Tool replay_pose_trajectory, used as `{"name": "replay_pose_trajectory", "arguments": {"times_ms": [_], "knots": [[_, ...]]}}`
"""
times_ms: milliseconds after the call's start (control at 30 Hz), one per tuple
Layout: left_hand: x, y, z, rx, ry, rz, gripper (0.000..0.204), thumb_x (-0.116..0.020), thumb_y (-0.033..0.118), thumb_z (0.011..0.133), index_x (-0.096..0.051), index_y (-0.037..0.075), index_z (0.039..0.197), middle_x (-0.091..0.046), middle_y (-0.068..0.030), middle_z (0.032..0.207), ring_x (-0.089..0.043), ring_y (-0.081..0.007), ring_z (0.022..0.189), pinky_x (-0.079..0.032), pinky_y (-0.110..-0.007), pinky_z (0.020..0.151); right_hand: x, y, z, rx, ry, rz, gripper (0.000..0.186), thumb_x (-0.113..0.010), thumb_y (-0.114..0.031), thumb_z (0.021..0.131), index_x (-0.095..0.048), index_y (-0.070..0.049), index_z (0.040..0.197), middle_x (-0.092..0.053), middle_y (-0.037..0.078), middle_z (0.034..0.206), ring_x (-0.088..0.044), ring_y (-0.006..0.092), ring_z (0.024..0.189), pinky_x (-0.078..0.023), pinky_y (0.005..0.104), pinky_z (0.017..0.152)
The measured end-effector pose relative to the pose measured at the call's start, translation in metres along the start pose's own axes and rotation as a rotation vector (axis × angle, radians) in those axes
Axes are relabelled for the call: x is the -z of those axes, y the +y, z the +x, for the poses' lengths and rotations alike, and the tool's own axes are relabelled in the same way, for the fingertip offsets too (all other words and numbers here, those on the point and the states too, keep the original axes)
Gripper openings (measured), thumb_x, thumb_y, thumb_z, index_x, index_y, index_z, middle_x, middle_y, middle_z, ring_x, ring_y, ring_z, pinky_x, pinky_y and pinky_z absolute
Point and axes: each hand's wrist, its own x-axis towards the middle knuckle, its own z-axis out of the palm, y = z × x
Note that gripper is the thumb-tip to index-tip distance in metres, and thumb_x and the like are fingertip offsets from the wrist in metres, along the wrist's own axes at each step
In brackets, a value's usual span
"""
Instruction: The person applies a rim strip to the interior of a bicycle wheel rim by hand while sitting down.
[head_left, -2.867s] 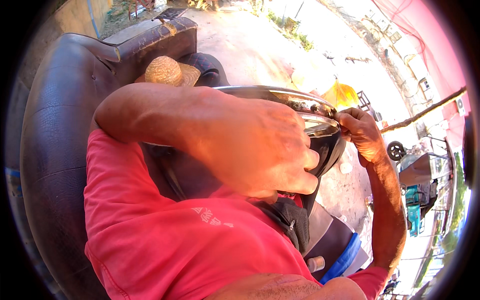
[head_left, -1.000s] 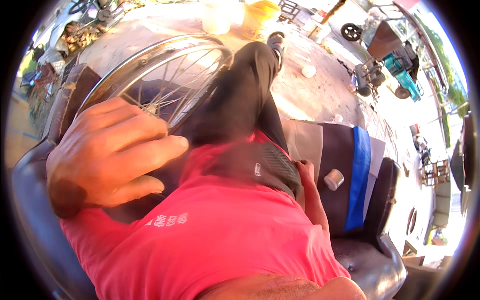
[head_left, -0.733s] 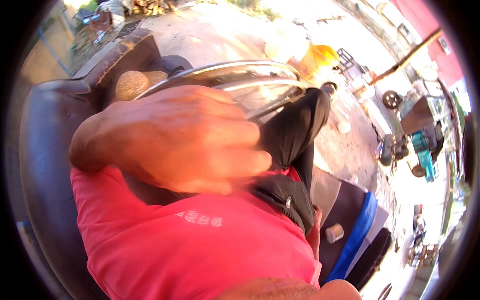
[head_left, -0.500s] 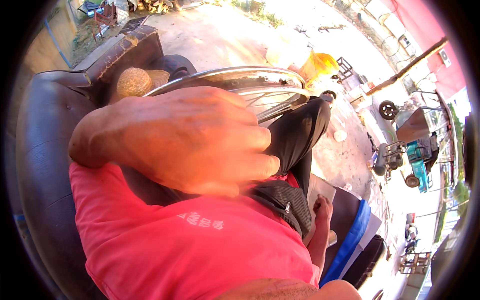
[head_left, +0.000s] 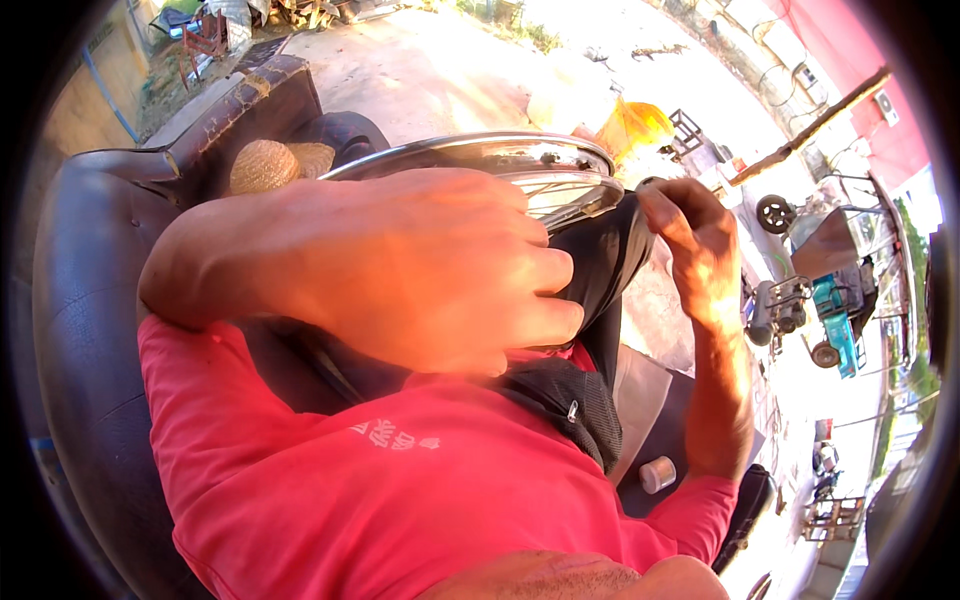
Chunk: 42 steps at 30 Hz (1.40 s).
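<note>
Metal wheel w/ thin spokes is tilted, seen nearly edge-on, over the person's lap just beyond the L hand; its lower L part is hidden behind that hand & forearm. R end of the rim comes up beside the knee of the black trousers; can't tell if it touches the leg. L hand reaches across from the L, back of hand up, fingers loosely curled & pointing R, blurry; palm hidden, so can't tell if it grips the rim or anything else. R hand is raised nr the rim's R end, fingers bent, thumb & fingertips close tog.; too unclear to say if sth is pinched b/w them. Straw hat sits past the L forearm, on the worn brown sofa. Red shirt has a pale print on the chest; black waist bag w/ a zip lies at the waist. Small round tub on the seat, just L of the R forearm. Bkgd, beyond the knee: yellow bucket on sunlit ground; further R, dark machine & teal cart, w/ a wooden pole slanting above them
</note>
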Motion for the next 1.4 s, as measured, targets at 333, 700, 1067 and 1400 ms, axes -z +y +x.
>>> {"name": "replay_pose_trajectory", "arguments": {"times_ms": [333,700,1067,1400], "knots": [[0.004,-0.023,-0.001,0.072,-0.017,-0.074,0.025,-0.074,0.027,0.085,-0.063,0.009,0.097,-0.06,-0.0083,0.089,-0.065,-0.0324,0.085,-0.052,-0.047,0.075,-0.021,-0.029,0.082,-0.041,-0.295,-0.204,0.024,-0.076,-0.024,0.092,-0.077,-0.003,0.102,-0.064,0.002,0.082,-0.059,0.0133,0.071,-0.047,0.0272,0.067],[0.008,-0.024,-0.012,0.021,0.045,-0.172,0.02,-0.069,0.025,0.091,-0.068,0.006,0.095,-0.066,-0.0121,0.082,-0.07,-0.0366,0.081,-0.055,-0.048,0.072,-0.024,-0.052,0.088,-0.321,-0.281,-0.182,0.043,-0.078,-0.039,0.094,-0.074,0.003,0.095,-0.06,-0.001,0.077,-0.051,0.0083,0.071,-0.041,0.0246,0.068],[0.011,-0.019,-0.022,0.02,0.099,-0.138,0.021,-0.067,0.025,0.093,-0.068,0.004,0.093,-0.067,-0.014,0.078,-0.071,-0.0381,0.079,-0.055,-0.049,0.071,-0.026,-0.053,0.101,-0.457,-0.299,-0.038,0.039,-0.077,-0.034,0.093,-0.073,0.003,0.102,-0.062,0.001,0.079,-0.051,0.0088,0.071,-0.04,0.0258,0.068],[0.018,-0.018,-0.021,0.043,0.1,-0.075,0.023,-0.066,0.024,0.094,-0.068,0.002,0.09,-0.068,-0.0157,0.074,-0.071,-0.0394,0.077,-0.055,-0.049,0.07,-0.027,-0.057,0.098,-0.412,-0.32,-0.032,0.038,-0.077,-0.032,0.094,-0.072,0.005,0.101,-0.064,0.002,0.081,-0.053,0.0086,0.074,-0.041,0.025,0.07]]}}
